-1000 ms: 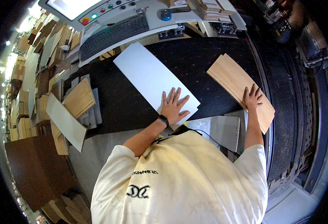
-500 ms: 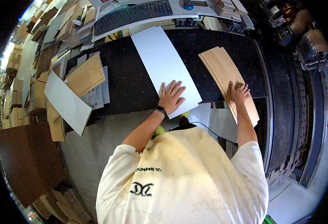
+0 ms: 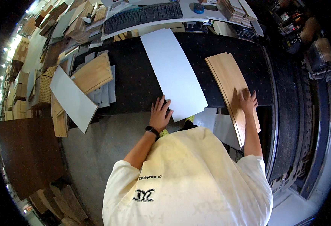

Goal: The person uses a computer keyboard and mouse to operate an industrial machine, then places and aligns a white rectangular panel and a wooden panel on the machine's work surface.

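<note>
A long white panel point(image 3: 175, 71) lies across the black worktable, its near end jutting past the front edge. My left hand point(image 3: 160, 116), with a dark watch on the wrist, is at the panel's near left edge. Its fingers are spread and hold nothing. To the right, light wood-coloured boards point(image 3: 229, 84) lie stacked and slightly offset, their near ends overhanging the table. My right hand point(image 3: 248, 101) rests on the right side of this stack, fingers apart. Whether its fingertips press on the top board cannot be made out.
At the left, another white panel point(image 3: 73, 100) lies slanted over wooden boards point(image 3: 93, 73) and grey pieces. A keyboard point(image 3: 142, 17) and a blue mouse point(image 3: 198, 8) sit on a raised shelf behind the black worktable point(image 3: 129, 86). Machinery with a metal rail point(image 3: 274, 113) stands at the right.
My left hand has slid off the white panel's face to its near left edge. The wooden boards have shifted toward me, with my right hand on them. The view has shifted slightly.
</note>
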`<state>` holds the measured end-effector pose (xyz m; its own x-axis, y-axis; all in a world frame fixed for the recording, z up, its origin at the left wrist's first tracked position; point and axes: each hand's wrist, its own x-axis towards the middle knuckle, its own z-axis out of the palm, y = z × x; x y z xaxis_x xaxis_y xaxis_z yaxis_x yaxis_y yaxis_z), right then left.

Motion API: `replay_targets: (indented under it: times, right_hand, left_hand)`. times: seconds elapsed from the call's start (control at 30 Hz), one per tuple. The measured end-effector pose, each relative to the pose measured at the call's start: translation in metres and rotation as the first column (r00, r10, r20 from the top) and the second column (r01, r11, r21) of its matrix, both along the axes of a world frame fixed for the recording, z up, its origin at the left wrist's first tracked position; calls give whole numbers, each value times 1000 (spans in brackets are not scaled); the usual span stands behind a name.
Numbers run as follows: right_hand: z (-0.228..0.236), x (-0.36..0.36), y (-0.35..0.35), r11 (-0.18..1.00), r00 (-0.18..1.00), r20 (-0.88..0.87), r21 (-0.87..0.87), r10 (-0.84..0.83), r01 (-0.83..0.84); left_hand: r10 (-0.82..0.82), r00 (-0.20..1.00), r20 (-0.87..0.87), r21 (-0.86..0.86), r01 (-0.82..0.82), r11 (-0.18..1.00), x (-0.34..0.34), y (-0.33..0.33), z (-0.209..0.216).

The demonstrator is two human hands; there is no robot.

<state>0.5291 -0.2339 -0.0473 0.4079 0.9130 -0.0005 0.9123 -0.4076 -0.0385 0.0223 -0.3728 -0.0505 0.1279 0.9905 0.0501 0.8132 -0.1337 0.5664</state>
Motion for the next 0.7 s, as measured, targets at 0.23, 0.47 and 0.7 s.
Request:
replay_targets:
  times: [0.23, 0.47, 0.7]
  right_hand:
    - [-36, 126, -123, 904, 963, 34, 355, -267, 238]
    - [-91, 177, -254, 500, 453, -635, 119, -626, 858]
    - [-65, 44, -264, 585, -181, -974, -226, -135, 779]
  left_hand:
    - [-21, 997, -68, -119, 13, 993, -9, -10, 10]
    - [-91, 984, -153, -120, 73, 990, -2, -5, 8]
    - [-80, 968, -237, -21, 77, 997, 9, -3, 15]
